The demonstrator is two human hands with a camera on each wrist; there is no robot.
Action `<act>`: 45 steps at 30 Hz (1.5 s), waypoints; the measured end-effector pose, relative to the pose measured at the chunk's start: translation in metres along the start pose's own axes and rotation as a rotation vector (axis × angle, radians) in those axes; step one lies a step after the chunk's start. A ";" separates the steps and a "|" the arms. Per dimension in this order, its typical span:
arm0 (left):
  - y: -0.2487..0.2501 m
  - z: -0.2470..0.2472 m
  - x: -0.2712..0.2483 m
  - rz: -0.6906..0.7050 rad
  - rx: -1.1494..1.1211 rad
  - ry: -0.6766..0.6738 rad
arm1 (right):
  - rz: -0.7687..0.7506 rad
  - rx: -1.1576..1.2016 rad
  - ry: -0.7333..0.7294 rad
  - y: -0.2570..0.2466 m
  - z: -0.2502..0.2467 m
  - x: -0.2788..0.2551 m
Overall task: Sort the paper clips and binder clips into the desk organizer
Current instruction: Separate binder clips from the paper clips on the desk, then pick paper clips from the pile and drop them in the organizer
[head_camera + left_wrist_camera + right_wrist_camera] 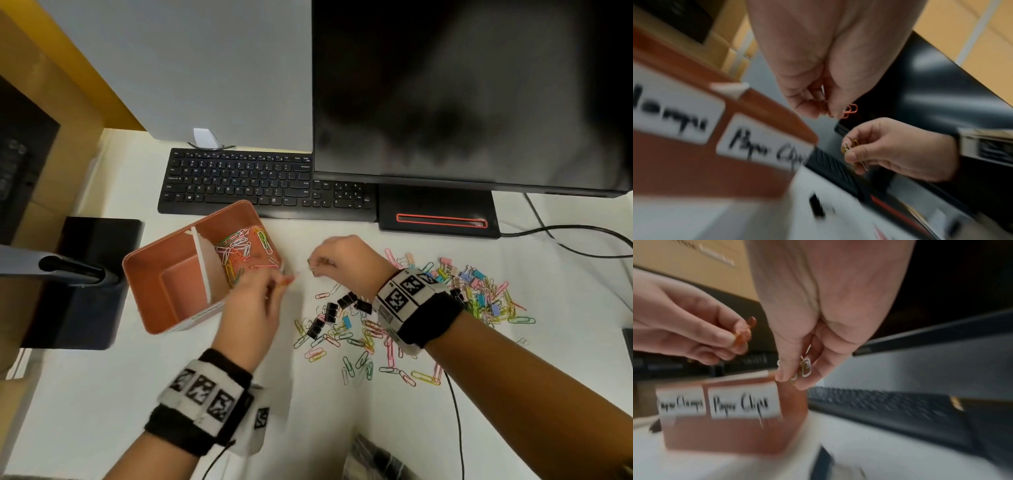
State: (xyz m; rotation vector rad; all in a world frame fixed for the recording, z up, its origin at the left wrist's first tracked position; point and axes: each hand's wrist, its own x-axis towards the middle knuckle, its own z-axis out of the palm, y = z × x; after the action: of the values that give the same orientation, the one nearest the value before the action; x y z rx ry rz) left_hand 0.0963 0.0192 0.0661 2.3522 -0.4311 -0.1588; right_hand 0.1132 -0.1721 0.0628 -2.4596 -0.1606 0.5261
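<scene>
My left hand pinches an orange paper clip beside the organizer; its clip compartment lies just up-left. My right hand, farther right, pinches two more clips.

Two handwritten white labels on the orange desk organizer read "Paper Clamps", at left, and "Paper Clips".

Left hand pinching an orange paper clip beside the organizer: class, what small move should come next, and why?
Probably carry the left hand over the organizer's right compartment and release the orange paper clip. That compartment already holds paper clips and is labelled Paper Clips.
</scene>
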 end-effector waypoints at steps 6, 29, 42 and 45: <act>-0.025 -0.058 0.040 -0.229 0.157 0.033 | -0.077 0.079 0.150 -0.072 0.000 0.044; -0.024 0.069 -0.014 -0.230 -0.049 -0.230 | 0.225 0.125 0.111 0.054 0.065 -0.075; -0.053 0.066 -0.039 0.019 0.208 -0.408 | 0.065 -0.128 -0.031 0.051 0.071 -0.036; -0.052 0.069 -0.035 0.042 0.221 -0.444 | 0.017 -0.130 -0.040 0.052 0.067 -0.033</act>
State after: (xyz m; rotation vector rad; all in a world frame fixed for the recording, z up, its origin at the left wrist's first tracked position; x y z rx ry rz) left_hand 0.0609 0.0222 -0.0200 2.5170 -0.7424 -0.6500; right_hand 0.0556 -0.1847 -0.0066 -2.5796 -0.1952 0.5889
